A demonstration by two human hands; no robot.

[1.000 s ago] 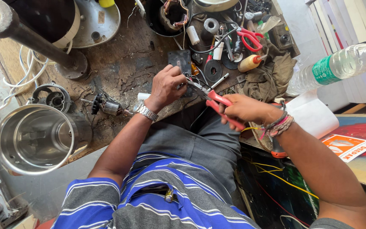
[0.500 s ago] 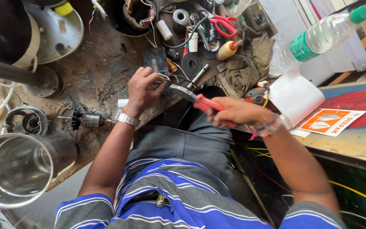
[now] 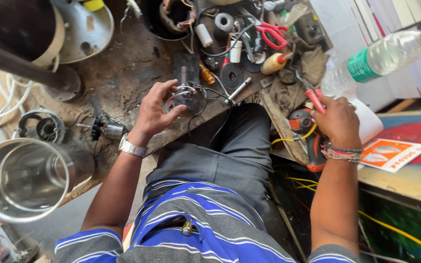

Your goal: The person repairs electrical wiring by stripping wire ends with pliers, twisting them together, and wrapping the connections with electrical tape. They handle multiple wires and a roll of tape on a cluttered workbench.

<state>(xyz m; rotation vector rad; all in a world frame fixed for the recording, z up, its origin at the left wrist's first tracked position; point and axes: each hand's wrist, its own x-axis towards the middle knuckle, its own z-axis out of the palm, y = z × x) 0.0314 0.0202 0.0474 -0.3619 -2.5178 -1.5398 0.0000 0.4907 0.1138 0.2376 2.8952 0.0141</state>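
Head view, looking down at a cluttered workbench (image 3: 123, 73). The left hand (image 3: 154, 109), fingers curled, pinches a small wired motor part (image 3: 187, 96) at the bench's near edge. Well apart on the right, the right hand (image 3: 339, 119) grips red-handled pliers (image 3: 313, 97), fingers closed around them, beside a plastic water bottle (image 3: 381, 56).

Head-worn camera looks steeply down, close over the cluttered workbench (image 3: 123, 73).
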